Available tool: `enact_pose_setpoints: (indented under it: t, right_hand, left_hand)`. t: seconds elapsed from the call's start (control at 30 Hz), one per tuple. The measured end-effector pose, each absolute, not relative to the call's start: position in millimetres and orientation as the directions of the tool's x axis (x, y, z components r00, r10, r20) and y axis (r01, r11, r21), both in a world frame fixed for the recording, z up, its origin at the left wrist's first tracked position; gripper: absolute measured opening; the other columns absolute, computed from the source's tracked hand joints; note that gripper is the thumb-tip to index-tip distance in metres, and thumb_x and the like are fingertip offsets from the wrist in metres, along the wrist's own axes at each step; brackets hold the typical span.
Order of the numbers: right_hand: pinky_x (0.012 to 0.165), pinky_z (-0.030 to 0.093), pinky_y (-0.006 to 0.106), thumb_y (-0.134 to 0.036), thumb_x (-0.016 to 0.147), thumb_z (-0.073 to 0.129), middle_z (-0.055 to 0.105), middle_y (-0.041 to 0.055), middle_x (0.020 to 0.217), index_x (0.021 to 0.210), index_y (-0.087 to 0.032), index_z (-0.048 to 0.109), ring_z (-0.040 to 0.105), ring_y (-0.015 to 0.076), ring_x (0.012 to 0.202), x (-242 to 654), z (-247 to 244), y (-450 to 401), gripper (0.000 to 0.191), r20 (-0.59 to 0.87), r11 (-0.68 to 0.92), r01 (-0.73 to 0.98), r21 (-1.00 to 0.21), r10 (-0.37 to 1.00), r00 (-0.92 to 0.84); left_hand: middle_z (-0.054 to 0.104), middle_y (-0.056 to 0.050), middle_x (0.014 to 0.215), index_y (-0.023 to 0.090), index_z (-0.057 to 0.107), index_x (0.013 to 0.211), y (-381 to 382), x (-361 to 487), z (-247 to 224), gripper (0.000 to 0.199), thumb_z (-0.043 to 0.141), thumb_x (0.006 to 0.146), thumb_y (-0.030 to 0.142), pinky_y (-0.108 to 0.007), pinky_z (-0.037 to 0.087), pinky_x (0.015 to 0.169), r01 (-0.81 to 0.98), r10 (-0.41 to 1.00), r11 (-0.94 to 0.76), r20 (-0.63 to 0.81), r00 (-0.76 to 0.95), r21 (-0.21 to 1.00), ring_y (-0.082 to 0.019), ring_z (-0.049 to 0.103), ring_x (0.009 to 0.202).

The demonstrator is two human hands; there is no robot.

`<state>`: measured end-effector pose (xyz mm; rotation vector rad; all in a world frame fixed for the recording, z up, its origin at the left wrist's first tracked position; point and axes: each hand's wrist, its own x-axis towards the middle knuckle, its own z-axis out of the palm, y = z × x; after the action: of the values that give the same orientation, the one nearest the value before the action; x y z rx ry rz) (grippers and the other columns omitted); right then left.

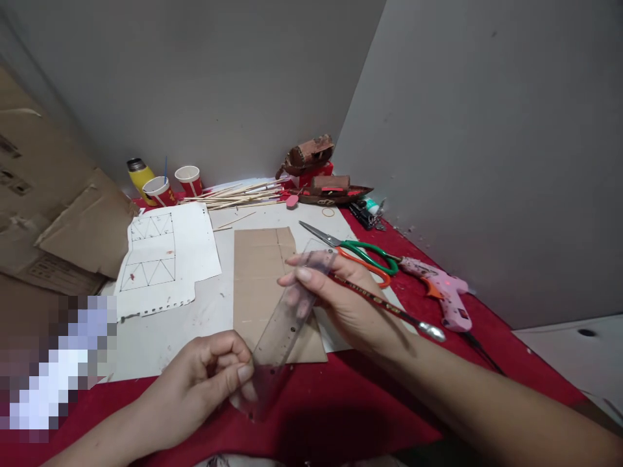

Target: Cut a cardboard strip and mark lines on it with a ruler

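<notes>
A clear plastic ruler (pixel 280 334) is held tilted between my two hands, over the near part of a brown cardboard piece (pixel 256 279). My left hand (pixel 209 376) pinches the ruler's lower end between thumb and fingers. The upper end is gripped by my right hand (pixel 335 292), which also has a dark pencil (pixel 384 303) lying across it, its silvery end pointing toward the wrist. Pencil lines show near the cardboard's upper right edge. The cardboard rests on a white sheet (pixel 195 337) over a red cloth.
Scissors (pixel 367 256) and a pink glue gun (pixel 445 288) lie at right. A paper with truss drawings (pixel 187 240) is at left, beside cardboard boxes (pixel 63 194). Wooden sticks (pixel 238 193), paper cups (pixel 189 180), a yellow bottle (pixel 140 176) and a model boat (pixel 331 191) stand behind.
</notes>
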<state>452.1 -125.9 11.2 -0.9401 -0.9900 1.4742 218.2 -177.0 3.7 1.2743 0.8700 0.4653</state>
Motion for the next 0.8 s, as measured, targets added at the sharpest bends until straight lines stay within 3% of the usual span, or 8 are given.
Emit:
enact_pose_setpoints:
  t: [0.27,0.57,0.8]
  right_hand:
    - [0.05,0.055,0.02,-0.035,0.069,0.086,0.075,0.0043,0.076,0.076,-0.018,0.069,0.07,0.0148,0.062,472.4,3.0,-144.1,0.025,-0.137,-0.144,-0.349,-0.926,0.99,-0.045]
    - [0.046,0.054,0.022,-0.036,0.073,0.085,0.076,0.0071,0.071,0.079,-0.018,0.072,0.07,0.0168,0.057,507.8,-23.7,-181.9,0.023,-0.282,-0.317,-0.297,-0.901,0.947,-0.154]
    - [0.051,0.056,0.023,-0.04,0.07,0.088,0.077,0.0056,0.081,0.091,-0.023,0.076,0.069,0.0151,0.058,501.8,-2.5,-181.6,0.029,-0.154,-0.134,-0.408,-0.903,0.988,0.015]
  left_hand:
    - [0.062,0.0,0.071,0.017,0.065,0.083,-162.7,209.6,-5.8,0.031,0.062,0.095,0.045,-0.022,0.044,0.061,0.152,0.845,0.155,-0.21,0.492,0.976,-0.009,0.053,0.063]
    - [0.069,-0.001,0.073,0.016,0.06,0.079,-153.9,206.2,-16.6,0.037,0.068,0.09,0.05,-0.016,0.04,0.042,0.113,0.833,0.332,-0.347,0.431,0.937,-0.006,0.056,0.045]
    - [0.073,-0.004,0.081,0.015,0.067,0.096,-160.9,213.2,-16.7,0.025,0.072,0.09,0.039,-0.021,0.051,0.059,-0.006,0.73,0.423,-0.337,0.594,0.906,-0.01,0.066,0.06]
